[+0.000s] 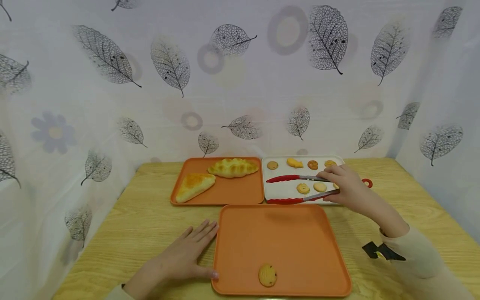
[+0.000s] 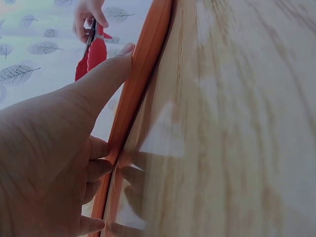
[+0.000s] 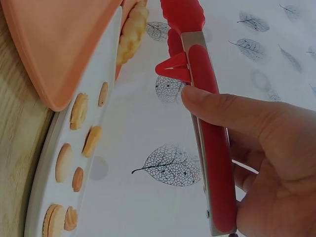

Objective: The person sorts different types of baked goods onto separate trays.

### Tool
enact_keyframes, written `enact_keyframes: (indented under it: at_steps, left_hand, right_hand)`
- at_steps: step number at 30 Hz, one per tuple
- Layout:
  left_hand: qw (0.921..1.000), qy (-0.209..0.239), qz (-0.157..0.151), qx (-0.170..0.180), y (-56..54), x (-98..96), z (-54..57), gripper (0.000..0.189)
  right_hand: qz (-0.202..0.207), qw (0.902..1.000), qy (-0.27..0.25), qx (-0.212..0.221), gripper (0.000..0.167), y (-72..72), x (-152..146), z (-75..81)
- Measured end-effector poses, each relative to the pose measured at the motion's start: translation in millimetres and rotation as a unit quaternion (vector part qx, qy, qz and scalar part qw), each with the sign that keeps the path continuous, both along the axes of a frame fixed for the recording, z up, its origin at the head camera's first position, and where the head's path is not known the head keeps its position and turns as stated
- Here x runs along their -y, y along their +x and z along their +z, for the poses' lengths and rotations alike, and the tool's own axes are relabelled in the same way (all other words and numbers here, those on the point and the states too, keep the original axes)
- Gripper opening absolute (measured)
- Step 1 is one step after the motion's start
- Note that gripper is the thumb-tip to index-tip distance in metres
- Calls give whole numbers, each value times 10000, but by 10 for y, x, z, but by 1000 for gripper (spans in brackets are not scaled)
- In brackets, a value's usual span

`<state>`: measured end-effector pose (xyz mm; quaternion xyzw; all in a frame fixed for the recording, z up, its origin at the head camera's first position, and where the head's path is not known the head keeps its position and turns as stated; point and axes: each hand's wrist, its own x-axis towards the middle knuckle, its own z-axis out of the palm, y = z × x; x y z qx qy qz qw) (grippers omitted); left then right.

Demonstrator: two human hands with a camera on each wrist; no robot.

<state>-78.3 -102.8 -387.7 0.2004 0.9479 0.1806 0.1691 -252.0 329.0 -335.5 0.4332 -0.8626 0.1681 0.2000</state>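
My right hand (image 1: 350, 189) grips a pair of red-tipped metal tongs (image 1: 283, 178), whose arms stand spread above the white tray (image 1: 278, 191). Small biscuits lie on that tray, among them a fish-shaped one (image 1: 295, 163), a pretzel-shaped one (image 1: 313, 165) and a round pale one (image 1: 320, 186). Nothing sits between the tong tips. With fingers straight, my left hand (image 1: 183, 254) rests at the left side of the front orange tray (image 1: 277, 237), its thumb touching the rim in the left wrist view. One speckled round cookie (image 1: 267, 275) lies near that tray's front edge.
Behind and to the left, another orange tray (image 1: 232, 193) bears a triangular bread (image 1: 195, 187) and a long braided-looking bread (image 1: 233, 167). All the trays stand on a wood-grain table (image 1: 135, 208). A leaf-patterned white curtain (image 1: 240, 91) encloses the back and sides.
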Motion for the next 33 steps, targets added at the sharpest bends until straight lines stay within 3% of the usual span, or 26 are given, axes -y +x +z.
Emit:
enact_keyframes:
  at_steps: [8, 16, 22, 28, 33]
  left_hand:
    - [10000, 11, -1, 16, -3, -2, 3, 110]
    - [10000, -1, 7, -28, 5, -6, 19, 110]
    - [9999, -72, -11, -103, -5, 4, 10, 110]
    - [10000, -27, -24, -65, -12, 14, 2, 110]
    - [9999, -49, -37, -86, -13, 16, 0, 110]
  right_hand:
    - [178, 9997, 2, 172, 63, 219, -34, 35]
    - [717, 9972, 108, 181, 72, 309, -72, 21]
    - [1146, 9927, 154, 356, 69, 351, -32, 21]
    - [1607, 9808, 276, 1068, 61, 440, 12, 28]
    - [1694, 9688, 579, 1712, 57, 509, 75, 47]
